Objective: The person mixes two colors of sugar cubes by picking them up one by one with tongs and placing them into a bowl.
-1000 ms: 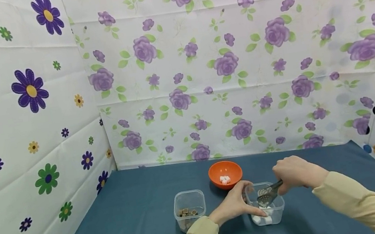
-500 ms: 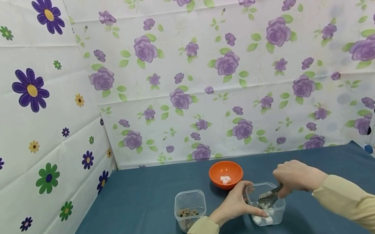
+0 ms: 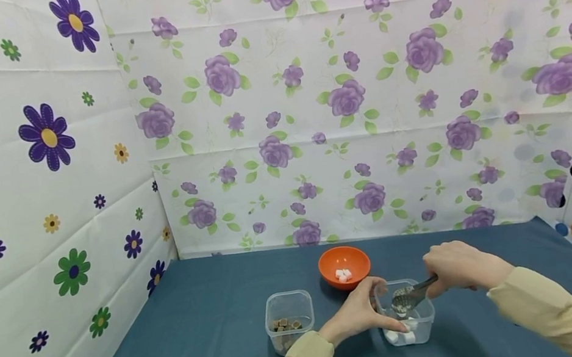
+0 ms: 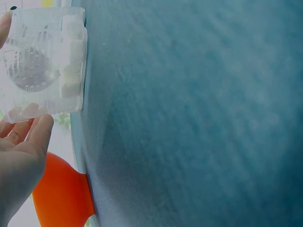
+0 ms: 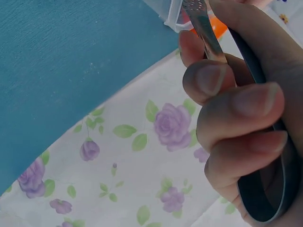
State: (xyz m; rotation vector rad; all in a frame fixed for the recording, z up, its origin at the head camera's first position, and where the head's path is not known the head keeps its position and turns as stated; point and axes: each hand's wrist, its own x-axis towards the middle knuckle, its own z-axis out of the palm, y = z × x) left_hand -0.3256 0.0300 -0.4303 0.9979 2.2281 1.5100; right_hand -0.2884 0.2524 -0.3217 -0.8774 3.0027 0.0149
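Observation:
My left hand (image 3: 355, 315) grips a clear plastic container (image 3: 423, 331) from its left side, thumb at the near wall and fingers at the far one. White cube-shaped pieces (image 3: 410, 337) lie in its bottom. My right hand (image 3: 465, 266) holds metal tongs (image 3: 405, 299) with perforated heads, which dip into that container. In the right wrist view, fingers curl round the tongs' dark looped handle (image 5: 289, 165). Through the container wall (image 4: 42, 23) in the left wrist view, a perforated head (image 4: 31, 71) shows blurred beside the stacked white pieces. Whether the heads hold a piece I cannot tell.
An orange bowl (image 3: 343, 255) with several white pieces in it stands behind my left hand. To the left is a second clear container (image 3: 292, 304) with brown pieces (image 3: 285, 325). Blue cloth (image 3: 221, 336) covers the table, and patterned sheets rise on three sides.
My right hand has shifted slightly to the right, and the tongs' heads have turned and come closer together inside the container. The left hand and the container have stayed put.

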